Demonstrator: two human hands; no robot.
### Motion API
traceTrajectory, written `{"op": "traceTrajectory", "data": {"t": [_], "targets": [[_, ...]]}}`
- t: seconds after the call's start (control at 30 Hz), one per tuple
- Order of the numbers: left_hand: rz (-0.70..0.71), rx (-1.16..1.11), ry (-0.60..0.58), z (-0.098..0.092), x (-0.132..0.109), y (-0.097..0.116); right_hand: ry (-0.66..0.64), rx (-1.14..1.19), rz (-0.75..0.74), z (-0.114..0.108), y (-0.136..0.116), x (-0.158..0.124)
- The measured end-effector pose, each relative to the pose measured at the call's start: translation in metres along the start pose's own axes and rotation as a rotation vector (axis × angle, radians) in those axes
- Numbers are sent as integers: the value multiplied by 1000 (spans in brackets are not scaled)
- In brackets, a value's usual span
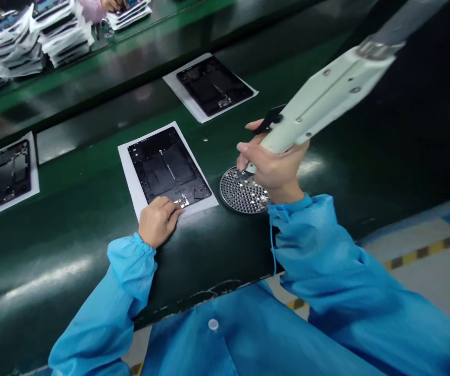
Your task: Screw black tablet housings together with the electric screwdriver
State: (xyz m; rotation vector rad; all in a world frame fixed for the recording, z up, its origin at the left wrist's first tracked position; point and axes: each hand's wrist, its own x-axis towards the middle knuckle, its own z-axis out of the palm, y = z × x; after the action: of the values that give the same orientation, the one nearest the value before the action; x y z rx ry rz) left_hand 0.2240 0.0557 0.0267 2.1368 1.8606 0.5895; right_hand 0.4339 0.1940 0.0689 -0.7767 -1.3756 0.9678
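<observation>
My right hand (274,164) is wrapped around a pale green electric screwdriver (319,99) with a black lever. The screwdriver's lower end points down at a round metal screw tray (240,190) full of small holes; its exact tip is partly hidden by my fingers. My left hand (158,220) is closed, fingers curled at the lower edge of an opened black tablet housing (170,167). Its fingertips meet the edge beside a small silvery circuit board (181,202). Under the housing lies a white sheet (130,172).
Another tablet housing (215,86) on white paper lies farther back, and a third housing (9,175) is at the left. Stacks of paper-layered parts (62,36) stand on the raised shelf (130,57) behind the green bench (79,235). Another person's hand (112,5) shows at the top.
</observation>
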Motion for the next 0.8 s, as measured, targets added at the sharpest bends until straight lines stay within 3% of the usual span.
{"op": "traceTrajectory", "data": {"t": [0.43, 0.8], "targets": [[186, 3, 224, 3, -5, -5, -7, -109, 50, 6, 21, 4], [234, 132, 287, -3, -6, -8, -59, -138, 62, 4, 22, 3]]}}
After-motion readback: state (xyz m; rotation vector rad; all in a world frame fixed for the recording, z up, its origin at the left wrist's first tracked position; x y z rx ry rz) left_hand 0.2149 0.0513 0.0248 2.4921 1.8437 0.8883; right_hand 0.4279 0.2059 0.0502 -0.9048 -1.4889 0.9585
